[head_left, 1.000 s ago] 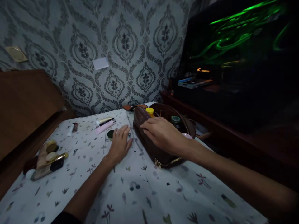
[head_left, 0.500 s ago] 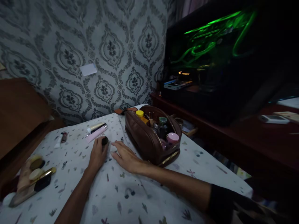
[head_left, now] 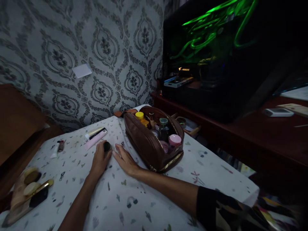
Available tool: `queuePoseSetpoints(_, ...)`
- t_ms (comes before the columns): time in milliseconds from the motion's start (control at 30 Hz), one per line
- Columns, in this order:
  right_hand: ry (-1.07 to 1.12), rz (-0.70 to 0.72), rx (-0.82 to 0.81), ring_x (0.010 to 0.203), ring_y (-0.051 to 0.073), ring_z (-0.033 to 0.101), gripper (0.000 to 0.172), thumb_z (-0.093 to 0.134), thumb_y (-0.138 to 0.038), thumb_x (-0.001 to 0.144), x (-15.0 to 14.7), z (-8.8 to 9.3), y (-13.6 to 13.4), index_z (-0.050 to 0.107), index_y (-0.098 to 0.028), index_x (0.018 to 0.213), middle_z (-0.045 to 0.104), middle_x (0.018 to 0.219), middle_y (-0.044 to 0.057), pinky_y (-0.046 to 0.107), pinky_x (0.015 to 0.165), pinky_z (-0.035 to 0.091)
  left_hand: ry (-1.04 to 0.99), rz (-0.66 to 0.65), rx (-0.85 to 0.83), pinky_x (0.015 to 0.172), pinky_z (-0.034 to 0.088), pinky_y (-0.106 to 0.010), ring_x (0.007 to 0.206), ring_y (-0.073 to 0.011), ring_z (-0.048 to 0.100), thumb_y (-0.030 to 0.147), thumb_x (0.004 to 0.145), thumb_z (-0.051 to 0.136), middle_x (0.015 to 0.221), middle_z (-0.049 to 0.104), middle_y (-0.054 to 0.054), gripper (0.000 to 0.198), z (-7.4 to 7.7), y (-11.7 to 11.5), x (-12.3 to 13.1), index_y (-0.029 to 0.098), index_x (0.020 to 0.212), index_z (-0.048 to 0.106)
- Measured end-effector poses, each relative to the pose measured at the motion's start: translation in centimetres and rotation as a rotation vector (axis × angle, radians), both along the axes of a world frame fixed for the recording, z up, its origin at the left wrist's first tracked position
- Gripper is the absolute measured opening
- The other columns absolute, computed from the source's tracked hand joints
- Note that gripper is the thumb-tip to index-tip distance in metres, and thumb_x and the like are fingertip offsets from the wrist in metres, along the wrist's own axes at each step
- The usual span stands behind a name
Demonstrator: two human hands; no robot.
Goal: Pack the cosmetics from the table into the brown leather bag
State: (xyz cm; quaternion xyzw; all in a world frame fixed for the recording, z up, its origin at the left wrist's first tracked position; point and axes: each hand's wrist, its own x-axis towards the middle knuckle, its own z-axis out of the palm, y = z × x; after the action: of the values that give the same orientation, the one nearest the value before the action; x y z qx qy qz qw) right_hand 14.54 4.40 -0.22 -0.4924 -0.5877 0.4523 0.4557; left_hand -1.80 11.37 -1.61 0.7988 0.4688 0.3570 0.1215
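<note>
My left hand [head_left: 99, 160] rests on the patterned tablecloth, its fingers closed around a small container with a dark round top [head_left: 107, 146]; the hand hides the rest of it. Just to the right, my right hand [head_left: 126, 161] lies with fingers stretched out and nothing in it. Beyond that hand stands an unzipped brown toiletry bag [head_left: 144, 141]. Inside are a yellow-capped bottle [head_left: 139, 115], a dark green-capped bottle [head_left: 164, 128], a pink-lidded jar [head_left: 175, 140] and a slim gold-capped bottle [head_left: 151, 120]. Behind my left hand lie a pink tube [head_left: 95, 140] and a cream-coloured tube [head_left: 95, 131].
Several cosmetics, among them a gold tube [head_left: 43, 187], lie at the table's left edge. Two small tubes [head_left: 57, 148] sit farther back. On the right are an open drawer [head_left: 192, 130] and a dark computer case [head_left: 204, 64] with green lights. Patterned wallpaper [head_left: 106, 45] stands behind.
The view has turned slightly right, so the bag, wall and left-hand cosmetics appear farther left. Both hands keep nearly the same pose, the left still around the dark-topped container.
</note>
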Motion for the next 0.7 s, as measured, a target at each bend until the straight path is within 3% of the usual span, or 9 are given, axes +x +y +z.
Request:
queuePoseSetpoints(100, 0.02, 0.021, 0.02, 0.146, 0.021, 0.038, 0.058, 0.042, -0.042, 0.101, 0.0, -0.2, 0.1, 0.036, -0.01, 0.149, 0.041, 0.156, 0.018, 0.037, 0.12, 0.032, -0.012, 0.031, 0.004, 0.104, 0.044, -0.05, 0.12, -0.0299, 0.054, 0.039, 0.088, 0.052, 0.126, 0.057, -0.013, 0.045, 0.1, 0.4, 0.0, 0.019, 0.128, 0.048)
queuePoseSetpoints(300, 0.044, -0.009, 0.065, 0.144, 0.023, 0.041, 0.056, 0.042, -0.042, 0.1, 0.0, -0.8, 0.4, 0.039, -0.011, 0.147, 0.045, 0.153, 0.019, 0.041, 0.12, 0.033, -0.064, -0.06, -0.038, 0.104, 0.045, -0.048, 0.119, -0.029, 0.057, 0.047, 0.09, 0.055, 0.128, 0.06, -0.012, 0.046, 1.1, -0.8, -0.2, 0.021, 0.128, 0.05)
queuePoseSetpoints(433, 0.021, -0.04, 0.066, 0.143, 0.024, 0.042, 0.055, 0.041, -0.041, 0.101, 0.2, -0.7, 0.4, 0.039, -0.009, 0.146, 0.046, 0.151, 0.02, 0.042, 0.12, 0.031, -0.089, -0.203, -0.19, 0.106, 0.045, -0.046, 0.122, -0.0288, 0.058, 0.051, 0.09, 0.057, 0.133, 0.059, -0.013, 0.052, 1.3, -1.9, 0.4, 0.021, 0.132, 0.05)
queuePoseSetpoints(567, 0.019, -0.058, 0.122, 0.139, 0.021, 0.046, 0.05, 0.04, -0.037, 0.101, 0.3, -0.4, 0.3, 0.041, -0.011, 0.143, 0.051, 0.147, 0.017, 0.04, 0.12, 0.031, -0.145, -0.288, -0.291, 0.117, 0.035, -0.047, 0.134, -0.0294, 0.05, 0.055, 0.091, 0.055, 0.143, 0.056, -0.012, 0.058, 0.9, -3.0, 1.6, 0.022, 0.139, 0.049)
queuePoseSetpoints(700, 0.022, -0.066, 0.102, 0.141, 0.02, 0.043, 0.056, 0.037, -0.041, 0.102, 0.1, -0.3, -0.1, 0.036, -0.008, 0.147, 0.046, 0.151, 0.019, 0.04, 0.121, 0.03, -0.309, -0.175, -0.353, 0.124, 0.022, -0.048, 0.148, -0.028, 0.035, 0.061, 0.095, 0.043, 0.157, 0.041, -0.012, 0.064, 0.2, -4.0, 3.2, 0.023, 0.147, 0.042)
